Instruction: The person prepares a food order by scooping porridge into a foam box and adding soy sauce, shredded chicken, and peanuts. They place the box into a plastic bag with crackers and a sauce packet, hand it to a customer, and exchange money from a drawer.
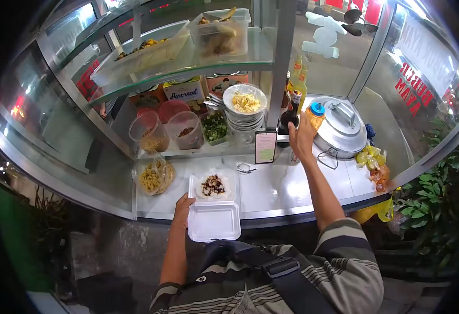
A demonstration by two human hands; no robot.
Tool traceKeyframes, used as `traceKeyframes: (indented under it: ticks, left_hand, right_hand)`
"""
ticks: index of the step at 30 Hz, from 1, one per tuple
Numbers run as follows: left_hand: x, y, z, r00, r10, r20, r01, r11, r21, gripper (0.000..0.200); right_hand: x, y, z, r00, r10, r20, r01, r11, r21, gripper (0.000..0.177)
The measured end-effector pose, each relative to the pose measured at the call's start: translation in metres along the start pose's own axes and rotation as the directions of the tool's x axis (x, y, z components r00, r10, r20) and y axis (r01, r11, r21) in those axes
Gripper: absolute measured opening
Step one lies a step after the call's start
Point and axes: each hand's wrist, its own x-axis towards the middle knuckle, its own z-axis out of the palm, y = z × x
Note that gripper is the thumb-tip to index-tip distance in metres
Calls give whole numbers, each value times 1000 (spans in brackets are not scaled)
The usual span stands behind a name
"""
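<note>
Foam box (214, 204): open at the front edge of the counter (271, 196), lid half jutting toward you; keep the far half, with its rice-like food (213, 186), flat.
Left hand (184, 208): clamped on the box's left edge; squeeze lightly, since foam bends.
Right hand (303, 135): beyond and right of the box, beside the orange bottle (317, 118) and dark bottle (294, 103); whether its fingers are closed, you cannot tell; a full-palm hold steadies best.
Phone (265, 147): beyond the box, rightward; keep your forearm clear.

"Assorted" stands on a box (184, 92), and red letters, seemingly "BUBUR AYAM", on the right glass panel (413, 88).
</note>
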Motion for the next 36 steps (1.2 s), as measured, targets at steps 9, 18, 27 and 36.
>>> traceKeyframes:
  ticks: [9, 18, 27, 36]
  left_hand:
    - [-9, 14, -6, 995, 42, 85, -44, 999, 23, 39]
    - [-39, 43, 35, 750, 652, -110, -493, 662, 565, 20]
    - [123, 95, 211, 798, 582, 153, -395, 315, 863, 30]
    - [61, 89, 202, 579, 756, 304, -632, 182, 753, 13]
  right_hand:
    - [-30, -114, -54, 763, -122, 635, -24, 976, 217, 18]
    - [-53, -102, -44, 706, -51, 706, -68, 988, 140, 18]
    - [-127, -106, -45, 630, -3, 776, -371, 877, 304, 23]
    - [-86, -130, -33, 970, -88, 228, -50, 841, 539, 14]
